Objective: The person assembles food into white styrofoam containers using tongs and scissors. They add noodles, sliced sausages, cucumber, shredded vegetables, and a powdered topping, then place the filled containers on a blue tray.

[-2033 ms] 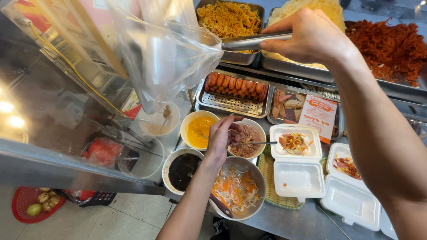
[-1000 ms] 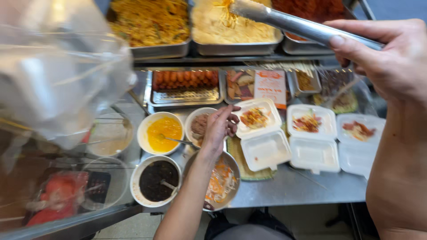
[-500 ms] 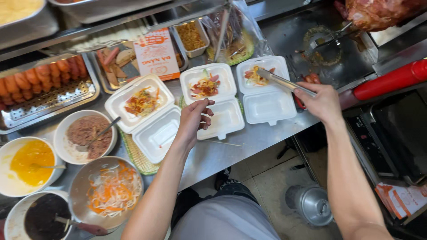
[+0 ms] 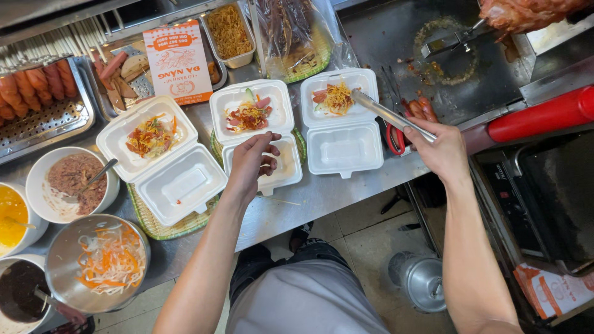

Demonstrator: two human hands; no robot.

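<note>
A pair of metal tongs (image 4: 387,113) is being gripped by the right hand (image 4: 440,150), the fingers curled tight around the handle end while the tips of the tongs are being held over the food in the right-hand white foam box (image 4: 342,124). That box is lying open on the steel counter (image 4: 322,195), its filled half toward the griddle and its empty half toward the person. The left hand (image 4: 250,164) is being rested on the empty half of the middle foam box (image 4: 255,133), its fingers loosely curled inward, with nothing seen pinched between them. The filled half of that middle box is lying just beyond the hand, and a woven mat (image 4: 299,143) is being used beneath it. A third foam box (image 4: 162,159), also open and partly filled, is being kept further left on another woven mat (image 4: 159,226). Near it, a bowl of brown minced filling (image 4: 72,181), a metal bowl of shredded carrot salad (image 4: 99,263), a bowl of yellow sauce (image 4: 12,218) and a bowl of dark sauce (image 4: 17,294) are being kept along the counter's edge. Sausages (image 4: 34,83) are being displayed on a perforated tray behind them, and a red bottle (image 4: 541,114) is lying beside the dark griddle (image 4: 445,62).
</note>
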